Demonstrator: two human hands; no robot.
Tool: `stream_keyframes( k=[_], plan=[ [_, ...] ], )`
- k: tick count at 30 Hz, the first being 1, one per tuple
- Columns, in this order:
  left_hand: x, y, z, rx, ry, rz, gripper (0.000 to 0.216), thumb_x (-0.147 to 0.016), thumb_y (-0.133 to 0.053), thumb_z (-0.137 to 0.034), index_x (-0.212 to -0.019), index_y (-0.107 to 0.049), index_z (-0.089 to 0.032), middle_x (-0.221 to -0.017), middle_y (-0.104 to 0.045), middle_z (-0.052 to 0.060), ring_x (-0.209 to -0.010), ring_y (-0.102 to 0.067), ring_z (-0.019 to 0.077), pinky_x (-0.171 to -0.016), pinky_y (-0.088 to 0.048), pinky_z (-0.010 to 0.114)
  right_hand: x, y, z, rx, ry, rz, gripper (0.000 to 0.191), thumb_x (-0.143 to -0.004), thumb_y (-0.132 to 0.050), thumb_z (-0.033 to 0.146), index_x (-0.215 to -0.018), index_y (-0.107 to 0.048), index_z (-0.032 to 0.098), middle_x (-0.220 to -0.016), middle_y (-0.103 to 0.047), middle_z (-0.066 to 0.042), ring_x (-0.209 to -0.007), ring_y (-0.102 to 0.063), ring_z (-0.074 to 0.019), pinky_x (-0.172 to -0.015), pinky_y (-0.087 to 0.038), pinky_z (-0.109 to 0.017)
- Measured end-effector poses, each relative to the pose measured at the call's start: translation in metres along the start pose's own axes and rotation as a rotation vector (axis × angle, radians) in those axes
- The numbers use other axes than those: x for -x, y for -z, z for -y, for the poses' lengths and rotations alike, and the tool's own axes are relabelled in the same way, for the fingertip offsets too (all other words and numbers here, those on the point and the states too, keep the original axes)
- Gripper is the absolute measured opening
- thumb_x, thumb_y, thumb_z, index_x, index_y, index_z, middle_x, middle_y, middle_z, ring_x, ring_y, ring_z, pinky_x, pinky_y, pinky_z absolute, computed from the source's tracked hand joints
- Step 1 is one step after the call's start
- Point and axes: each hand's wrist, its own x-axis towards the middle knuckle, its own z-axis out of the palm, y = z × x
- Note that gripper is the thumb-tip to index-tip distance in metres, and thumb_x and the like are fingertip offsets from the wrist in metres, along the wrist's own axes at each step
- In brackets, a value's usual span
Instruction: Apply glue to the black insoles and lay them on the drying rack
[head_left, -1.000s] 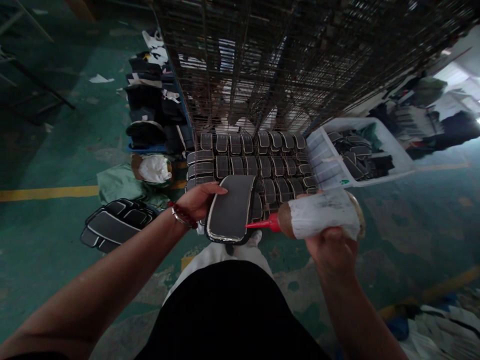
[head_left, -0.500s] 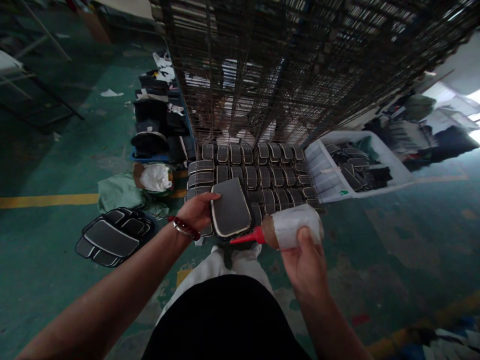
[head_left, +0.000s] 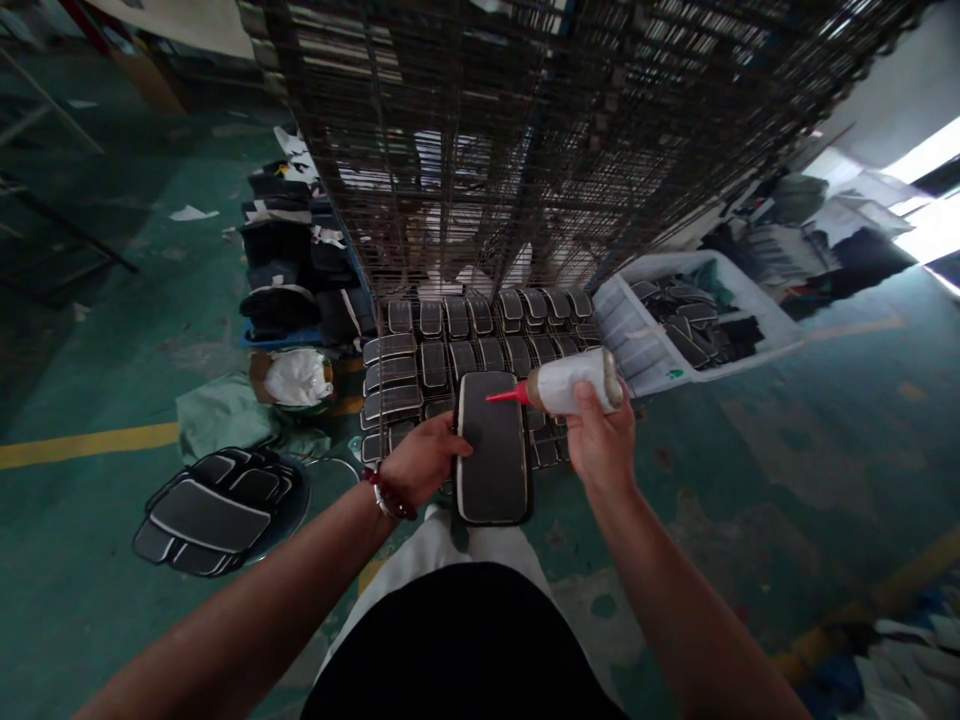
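My left hand [head_left: 421, 462] grips the left edge of a flat dark pad [head_left: 492, 450] with a pale rim, held out in front of me above my knees. My right hand [head_left: 597, 440] is closed round a squeeze bottle [head_left: 571, 381] wrapped in white, its red nozzle pointing left over the top of the pad. A red bead bracelet sits on my left wrist. Behind the pad, a low wire shelf [head_left: 480, 345] carries several rows of similar dark pads.
A tall wire rack [head_left: 540, 130] rises straight ahead. A white plastic bin [head_left: 757, 330] with dark pads stands to the right. More pads lie piled on the green floor at left [head_left: 214, 500], beside a white bag [head_left: 294, 375] and dark stacks [head_left: 292, 260]. A yellow line [head_left: 82, 442] crosses the floor.
The pad has turned upright and come lower and to the right. My right hand raised the bottle, so its nozzle moved from the pad's lower edge to its top.
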Motion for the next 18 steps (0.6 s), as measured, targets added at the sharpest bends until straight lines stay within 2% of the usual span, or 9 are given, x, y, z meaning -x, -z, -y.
stream_keyframes(
  k=[4,8,14,16,18],
  plan=[
    [-0.004,0.006,-0.005,-0.020,-0.009,0.011,0.037,-0.060,-0.071,0.001,-0.095,-0.076,-0.013,-0.092,-0.082,0.010,-0.084,-0.079,0.0269,-0.078,-0.063,0.035,0.014,0.011,0.000,0.001,-0.095,0.065,0.044,-0.071,-0.092,0.038,-0.105,-0.068,0.022,-0.096,-0.074,0.000,-0.085,-0.070,-0.0168,-0.076,-0.059,-0.029],
    [-0.008,0.015,-0.013,-0.031,-0.014,0.016,0.036,-0.061,-0.072,0.002,-0.093,-0.075,-0.013,-0.097,-0.082,0.011,-0.096,-0.078,0.0292,-0.085,-0.062,0.037,0.016,0.026,0.011,0.047,-0.185,0.182,0.042,-0.070,-0.093,0.037,-0.103,-0.072,0.020,-0.091,-0.074,-0.002,-0.079,-0.069,-0.0174,-0.072,-0.058,-0.029],
    [-0.009,0.010,-0.017,-0.042,0.029,0.069,0.040,-0.060,-0.072,0.001,-0.098,-0.075,-0.012,-0.099,-0.081,0.013,-0.100,-0.078,0.0317,-0.084,-0.063,0.038,-0.014,0.025,0.013,0.002,0.013,0.085,0.044,-0.070,-0.092,0.036,-0.106,-0.070,0.022,-0.094,-0.072,-0.001,-0.088,-0.069,-0.0168,-0.083,-0.059,-0.031],
    [-0.011,0.009,-0.016,-0.054,0.033,0.068,0.041,-0.060,-0.073,0.000,-0.099,-0.074,-0.012,-0.097,-0.082,0.013,-0.098,-0.078,0.0315,-0.081,-0.063,0.036,-0.015,0.024,0.010,-0.022,0.025,0.064,0.047,-0.069,-0.093,0.036,-0.107,-0.070,0.022,-0.095,-0.073,-0.001,-0.089,-0.070,-0.0164,-0.084,-0.059,-0.030],
    [-0.014,0.011,-0.015,-0.074,0.021,0.045,0.040,-0.060,-0.073,0.000,-0.098,-0.074,-0.013,-0.095,-0.082,0.012,-0.095,-0.079,0.0309,-0.080,-0.063,0.035,-0.007,0.024,0.006,-0.049,-0.039,0.070,0.048,-0.067,-0.095,0.035,-0.107,-0.071,0.021,-0.093,-0.075,-0.001,-0.085,-0.070,-0.0152,-0.080,-0.060,-0.026]
  ],
)
